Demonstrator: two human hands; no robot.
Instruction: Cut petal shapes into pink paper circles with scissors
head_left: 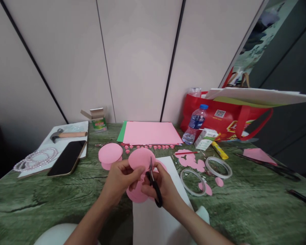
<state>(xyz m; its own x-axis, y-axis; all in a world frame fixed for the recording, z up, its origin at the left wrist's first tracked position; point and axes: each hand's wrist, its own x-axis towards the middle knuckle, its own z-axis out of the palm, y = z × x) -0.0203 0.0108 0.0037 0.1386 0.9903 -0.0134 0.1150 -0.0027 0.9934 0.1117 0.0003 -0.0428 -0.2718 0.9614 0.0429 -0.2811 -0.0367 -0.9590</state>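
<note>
Between the thumb and fingers of my left hand (121, 178) is a round pink paper disc (140, 158), raised above the table. My right hand (163, 185) grips a pair of scissors (156, 194) with black handles, its blades pointing up at the disc's right edge. I cannot tell whether the blades are touching the paper. Under both hands lie more pink paper circles (137, 195), partly covered by my fingers, and a white sheet (155, 221). To the left of my left hand sits a stack of pink circles (110, 152).
Pink sheets (153, 132) and a row of small pink rolls (159, 147) lie behind. On the right are tape rolls (218, 167), paper scraps (190, 160), a water bottle (195, 124) and a red bag (219, 117). A phone (68, 158), hammer (68, 134) and beads (37, 160) lie left.
</note>
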